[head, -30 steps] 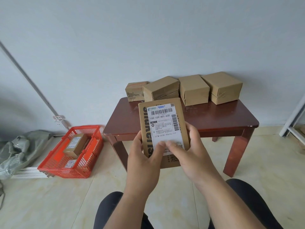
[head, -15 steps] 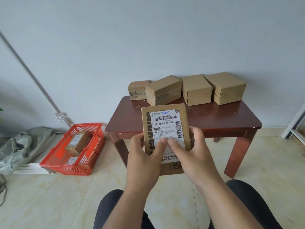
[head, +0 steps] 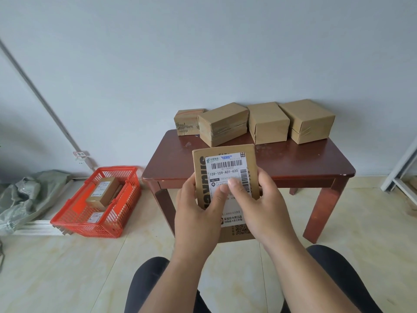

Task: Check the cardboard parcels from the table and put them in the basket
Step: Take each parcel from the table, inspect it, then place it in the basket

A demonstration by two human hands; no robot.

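Held parcel [head: 225, 175]: brown cardboard, big black lettering down one side, white label [head: 228, 170] with black barcodes and blue logo. Four plain brown parcels [head: 268, 123] along table's back edge, glossy clear tape. Table [head: 171, 163]: dark reddish-brown, shiny. Basket [head: 94, 202]: bright orange-red mesh, holding brown parcels with white labels. Floor [head: 67, 267]: cream tiles, faint yellow marbling. Wall [head: 203, 53]: pale grey-blue.

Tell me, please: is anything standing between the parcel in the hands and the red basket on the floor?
Nothing visible does. The held parcel is gripped by the left hand and right hand in front of the table. The basket sits on open floor to the left, with room beside its two parcels.
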